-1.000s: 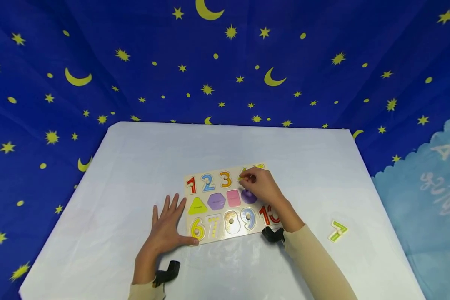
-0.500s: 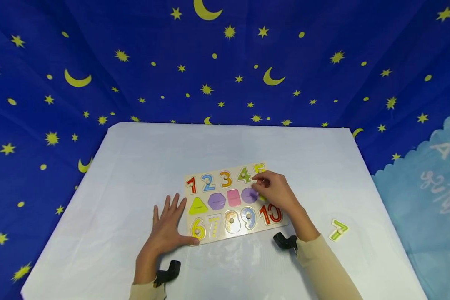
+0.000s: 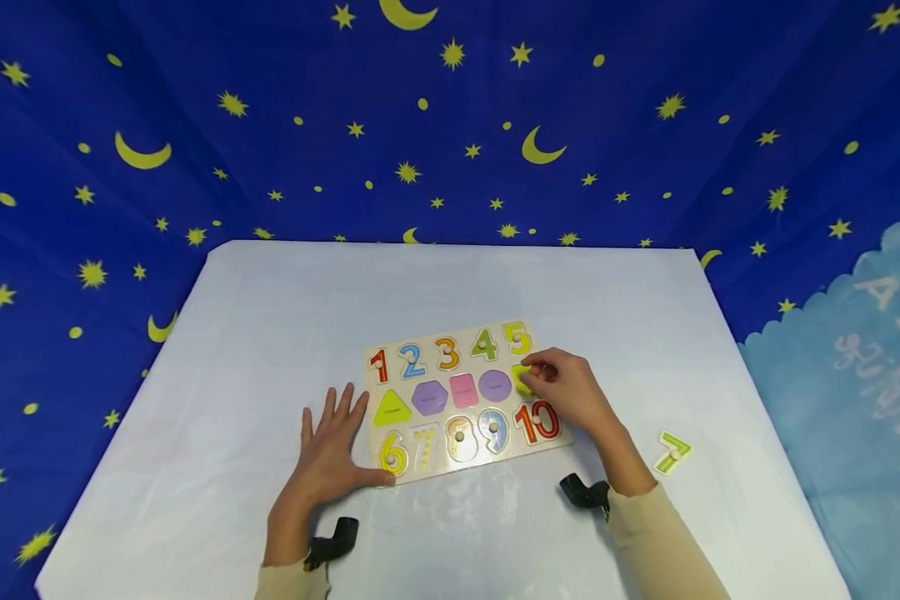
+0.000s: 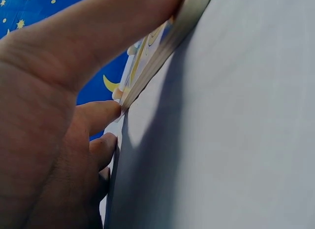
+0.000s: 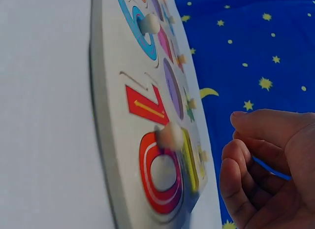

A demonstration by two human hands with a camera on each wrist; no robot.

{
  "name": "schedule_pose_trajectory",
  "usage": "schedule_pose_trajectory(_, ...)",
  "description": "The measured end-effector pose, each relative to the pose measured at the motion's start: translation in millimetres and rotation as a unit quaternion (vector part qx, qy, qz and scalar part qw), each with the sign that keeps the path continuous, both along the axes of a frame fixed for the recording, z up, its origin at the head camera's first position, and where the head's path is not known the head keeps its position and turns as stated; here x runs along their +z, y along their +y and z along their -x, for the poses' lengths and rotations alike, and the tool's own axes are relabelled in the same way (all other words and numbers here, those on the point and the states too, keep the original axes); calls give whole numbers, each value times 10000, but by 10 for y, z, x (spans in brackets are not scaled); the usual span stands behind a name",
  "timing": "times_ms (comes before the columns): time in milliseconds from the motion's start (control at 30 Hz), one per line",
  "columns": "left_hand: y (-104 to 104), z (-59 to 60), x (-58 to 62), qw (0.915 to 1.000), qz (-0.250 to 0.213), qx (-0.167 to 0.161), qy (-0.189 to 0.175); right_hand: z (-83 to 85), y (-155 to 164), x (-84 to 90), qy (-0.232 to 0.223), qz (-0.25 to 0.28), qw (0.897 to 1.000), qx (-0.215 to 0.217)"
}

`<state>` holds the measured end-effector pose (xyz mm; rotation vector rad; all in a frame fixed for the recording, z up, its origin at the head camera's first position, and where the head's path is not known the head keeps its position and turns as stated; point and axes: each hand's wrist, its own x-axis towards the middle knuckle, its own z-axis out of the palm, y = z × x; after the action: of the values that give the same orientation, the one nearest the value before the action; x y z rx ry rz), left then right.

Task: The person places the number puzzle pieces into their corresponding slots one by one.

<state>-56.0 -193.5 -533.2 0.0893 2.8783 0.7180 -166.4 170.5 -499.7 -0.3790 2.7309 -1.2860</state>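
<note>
A wooden number puzzle board [image 3: 466, 340] lies on the white table, with peg-knobbed numbers around a row of coloured shapes. My left hand [image 3: 330, 457] rests at its left side, fingers spread, the thumb [image 4: 98, 34] on the near-left corner. Over the right end hovers my right hand [image 3: 573, 392], fingers loosely bent with nothing between them, as the right wrist view shows. It partly hides the yellow shape [image 3: 520, 380]. The green 4 [image 3: 483, 344] sits in its recess. Only dotted yellow marks show in the 7 recess [image 3: 426, 447]. The red 10 [image 5: 160, 175] is below my right hand.
A loose green 7 piece [image 3: 672, 452] lies on the table to the right of my right forearm. Black wrist cameras [image 3: 335, 540] sit at both wrists. Behind the table [image 3: 307, 292] hangs a blue star-and-moon cloth [image 3: 465, 100].
My right hand has drawn back from the 4 toward the right and nearer me, uncovering the 4, the 5 and the 10. The left hand stays in place on the board.
</note>
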Motion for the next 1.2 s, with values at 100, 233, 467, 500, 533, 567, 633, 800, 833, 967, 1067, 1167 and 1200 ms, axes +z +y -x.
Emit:
schedule_pose_trajectory(100, -8, -3, -1, 10000, 23, 28, -4, -13, 36, 4, 10, -38, 10000, -53)
schedule_pose_trajectory(233, 1, 5, -6, 10000, -12, 43, -14, -67, 131, -9, 2, -133, 9998, -164)
schedule_pose_trajectory(467, 5, 24, -17, 10000, -27, 28, 35, -283, 350, -67, -19, -257, 9993, -278)
schedule_pose_trajectory(500, 1, 23, -17, 10000, -14, 43, 29, -311, 372, -75, 9, -281, 9992, -291)
schedule_pose_trajectory(533, -2, 22, -17, 10000, -16, 47, 28, -339, 392, -83, 34, -291, 9991, -309)
schedule_pose_trajectory(567, -4, 21, -18, 10000, -12, 55, 34, -368, 412, -89, 45, -303, 9989, -345)
schedule_pose_trajectory(633, -8, 18, -18, 10000, -19, 40, 8, -427, 455, -101, 60, -349, 9985, -422)
schedule_pose_trajectory(800, -16, 15, -8, 10000, -40, 19, -16, -554, 557, -101, 76, -400, 9972, -623)
schedule_pose_trajectory(833, -18, 15, -3, 10000, -37, 21, 7, -574, 572, -98, 123, -411, 9967, -682)
schedule_pose_trajectory(967, -22, 17, 10, 10000, -9, 31, -17, -666, 628, -88, 406, -494, 9924, -1056)
schedule_pose_trajectory(1067, -17, 21, 9, 10000, -13, 25, -69, -747, 672, -74, 545, -511, 9878, -1364)
schedule_pose_trajectory(1167, -16, 14, -2, 10000, -9, 38, -77, -810, 712, -67, 485, -420, 9847, -1623)
schedule_pose_trajectory(1200, -16, 8, -6, 10000, -7, 44, -72, -827, 726, -69, 467, -415, 9835, -1696)
